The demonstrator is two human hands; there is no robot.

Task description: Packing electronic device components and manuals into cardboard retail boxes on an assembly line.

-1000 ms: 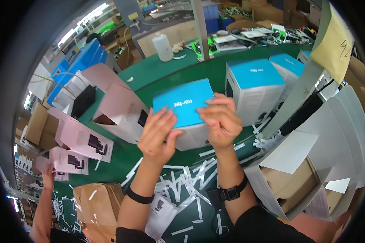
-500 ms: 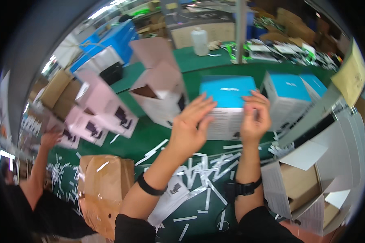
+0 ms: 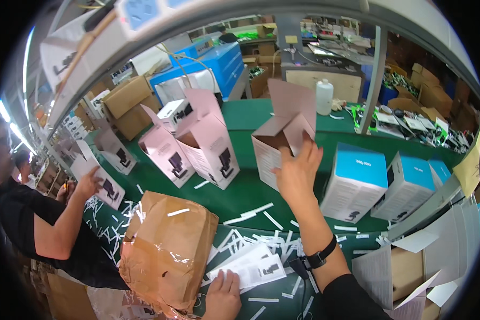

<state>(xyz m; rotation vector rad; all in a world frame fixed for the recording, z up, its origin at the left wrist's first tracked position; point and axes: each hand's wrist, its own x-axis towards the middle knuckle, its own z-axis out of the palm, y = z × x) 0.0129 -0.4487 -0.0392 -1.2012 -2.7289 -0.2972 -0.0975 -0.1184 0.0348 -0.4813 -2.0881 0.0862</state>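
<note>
My right hand (image 3: 297,173) reaches to an open white carton (image 3: 269,162) with a raised lid flap. Its fingers are spread over the carton's near right rim; whether they press on it I cannot tell. My left hand (image 3: 223,296) lies low in the view, fingers stretched flat on a small pile of white printed leaflets (image 3: 258,268) with a dark product picture. Right of the open carton stands a closed carton (image 3: 352,186) with a blue top, apart from both hands. Another blue-topped carton (image 3: 408,186) stands beside it.
A brown taped carton (image 3: 170,250) sits left of my left hand. White paper strips (image 3: 248,212) litter the green table. Two open white cartons (image 3: 210,152) stand further left. At far left, a co-worker's hand (image 3: 89,182) touches another carton. Open cartons (image 3: 408,266) lie at lower right.
Both hands have left the blue-topped carton. My right hand has moved to the open carton, my left hand down to the leaflets. The view has turned left.
</note>
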